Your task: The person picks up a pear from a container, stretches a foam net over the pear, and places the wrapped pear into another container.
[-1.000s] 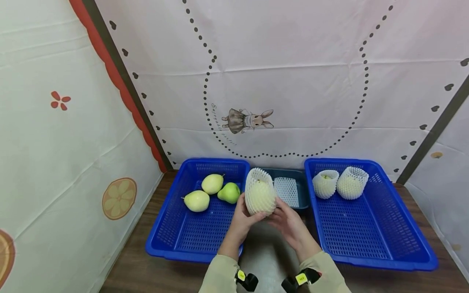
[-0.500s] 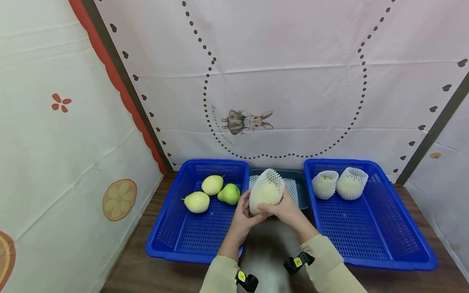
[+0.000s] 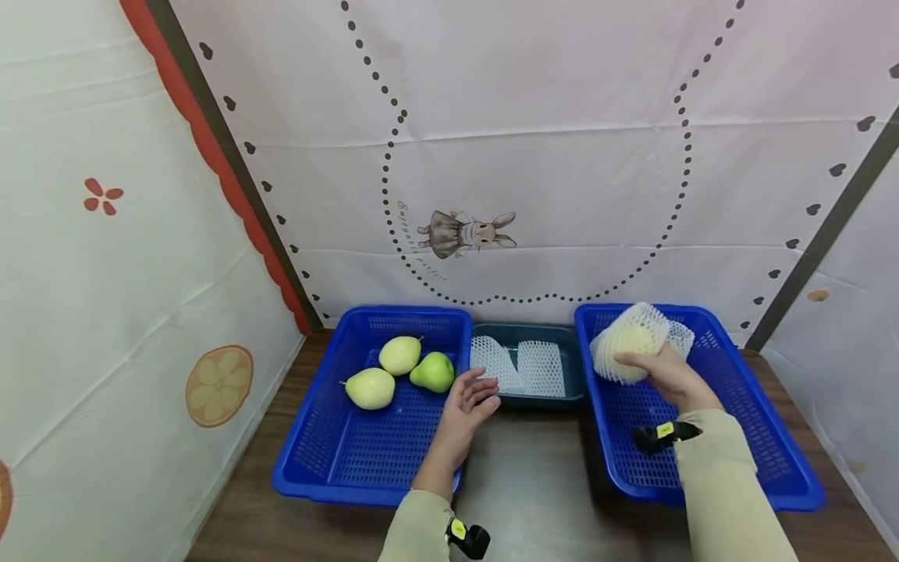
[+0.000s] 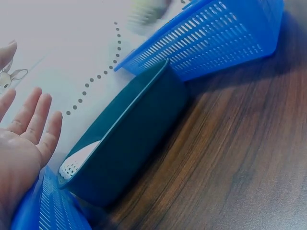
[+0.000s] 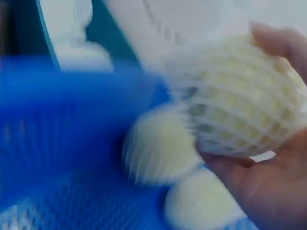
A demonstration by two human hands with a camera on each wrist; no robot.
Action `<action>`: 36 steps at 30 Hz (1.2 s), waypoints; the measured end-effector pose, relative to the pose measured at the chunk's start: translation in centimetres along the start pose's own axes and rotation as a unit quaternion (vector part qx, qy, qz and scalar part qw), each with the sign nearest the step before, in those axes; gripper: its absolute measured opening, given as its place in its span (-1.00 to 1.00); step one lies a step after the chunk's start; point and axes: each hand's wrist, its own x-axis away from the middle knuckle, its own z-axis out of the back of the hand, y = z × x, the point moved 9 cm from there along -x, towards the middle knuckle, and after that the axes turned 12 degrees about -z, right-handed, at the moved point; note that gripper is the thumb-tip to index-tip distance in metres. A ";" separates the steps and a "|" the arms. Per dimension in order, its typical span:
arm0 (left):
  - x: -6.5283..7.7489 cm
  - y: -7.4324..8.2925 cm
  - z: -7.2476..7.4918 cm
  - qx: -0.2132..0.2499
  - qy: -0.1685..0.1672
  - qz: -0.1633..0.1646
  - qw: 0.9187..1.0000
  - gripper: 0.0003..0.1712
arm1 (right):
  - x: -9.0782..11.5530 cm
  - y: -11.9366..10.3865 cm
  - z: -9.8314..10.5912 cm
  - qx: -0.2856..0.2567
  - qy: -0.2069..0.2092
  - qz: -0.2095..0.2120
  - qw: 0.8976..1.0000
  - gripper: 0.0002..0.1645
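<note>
My right hand [image 3: 670, 376] grips a pear in a white foam net sleeve [image 3: 630, 343], held over the back of the right blue basket [image 3: 779, 437]. In the right wrist view thumb and fingers curl round that netted pear [image 5: 244, 96], and two more netted pears [image 5: 160, 146] lie in the basket below it. My left hand [image 3: 463, 410] holds nothing; its fingers are loosely bent, palm turned inward, near the right rim of the left blue basket [image 3: 337, 493]. In that basket lie three bare pears, one of them a greener pear [image 3: 433, 372].
Between the baskets stands a dark green tray [image 3: 579, 394] with flat foam net sleeves [image 3: 541, 368] in it. All stand on a dark wooden table [image 3: 534, 484]. A printed cloth [image 3: 562, 179] hangs behind, and another covers the left side.
My right hand has carried the netted pear from the middle over to the right basket. The left hand has let go of it and stayed near the left basket.
</note>
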 end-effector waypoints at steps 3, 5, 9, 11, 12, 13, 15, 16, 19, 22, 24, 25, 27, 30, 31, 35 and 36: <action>-0.1 -0.2 0.2 0.002 0.008 0.005 1.000 -0.38 | -0.8 3.6 0.4 0.001 -0.061 -0.052 0.997 -0.12; -0.1 -0.3 0.2 0.007 0.009 0.007 1.000 -0.40 | -1.2 5.7 0.7 0.010 -0.070 -0.088 0.994 -0.04; -0.1 -0.5 0.2 0.011 0.010 0.006 1.000 -0.44 | -1.6 8.4 0.6 0.022 -0.069 -0.110 0.991 0.06; -0.1 -0.5 0.2 0.008 0.012 0.007 1.000 -0.46 | -2.0 8.8 0.4 0.018 -0.068 -0.087 0.994 0.05; -0.1 -0.6 0.2 0.005 0.012 0.008 1.000 -0.47 | -2.2 8.9 0.3 0.015 -0.066 -0.073 0.995 0.03; 0.0 -0.6 0.2 0.003 0.013 0.009 1.000 -0.48 | -2.4 9.0 0.2 0.014 -0.061 -0.059 0.996 0.01; 0.0 -0.7 0.2 -0.005 0.013 0.013 1.000 -0.49 | -2.8 9.1 0.2 0.005 -0.050 -0.032 0.998 0.00; 0.0 -0.8 0.2 -0.008 0.014 0.016 1.000 -0.49 | -2.9 9.1 0.2 0.003 -0.041 -0.024 0.999 0.03; 0.0 -0.7 0.3 -0.013 0.018 0.019 1.000 -0.50 | -3.2 9.3 0.3 0.003 -0.013 -0.018 1.000 0.09; -0.1 -0.6 0.4 -0.014 0.020 0.017 1.000 -0.52 | -3.4 9.4 0.3 0.009 -0.005 -0.017 1.000 0.13; -0.1 -0.5 0.4 -0.015 0.020 0.015 1.000 -0.53 | -3.5 9.5 0.3 0.017 -0.004 -0.018 1.000 0.13; -0.1 -0.5 0.3 -0.015 0.019 0.016 1.000 -0.53 | -3.5 9.5 0.3 0.022 -0.005 -0.017 1.000 0.11; 0.0 -0.5 0.3 -0.018 0.017 0.018 1.000 -0.51 | -3.4 9.5 0.4 0.028 -0.005 -0.017 0.999 0.09; 0.0 -0.5 0.2 -0.022 0.015 0.020 0.999 -0.51 | -3.4 9.5 0.4 0.033 -0.004 -0.017 0.999 0.07; 0.0 -0.5 0.2 -0.022 0.016 0.021 0.999 -0.51 | -3.4 9.5 0.4 0.033 -0.007 -0.017 0.999 0.06; 0.0 -0.4 0.3 -0.020 0.016 0.020 0.999 -0.52 | -3.2 8.9 0.3 0.050 -0.015 -0.010 0.999 0.02; 0.0 -0.4 0.3 -0.020 0.015 0.020 0.999 -0.52 | -3.1 8.7 0.2 0.059 -0.019 -0.008 0.998 0.01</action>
